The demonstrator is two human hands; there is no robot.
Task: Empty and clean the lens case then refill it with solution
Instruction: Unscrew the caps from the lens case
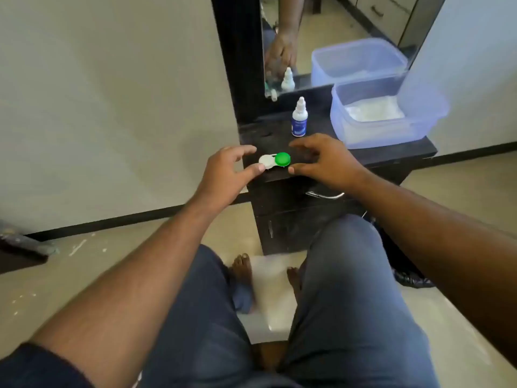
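Observation:
The lens case [274, 161] lies near the front edge of the dark dresser top [391, 152], with a white cap on its left well and a green cap on its right. My left hand [228, 170] is just left of it, fingers spread, thumb tip touching the white cap's edge. My right hand [324, 161] hovers just right of the green cap, fingers apart, holding nothing. A small white solution bottle [299, 117] with a blue label stands upright behind the case, cap on.
A translucent blue plastic tub [375, 127] with white material inside sits at the right of the dresser top, against the mirror [321, 37]. A drawer handle [326, 195] is below the top's front edge. My knees are close to the dresser.

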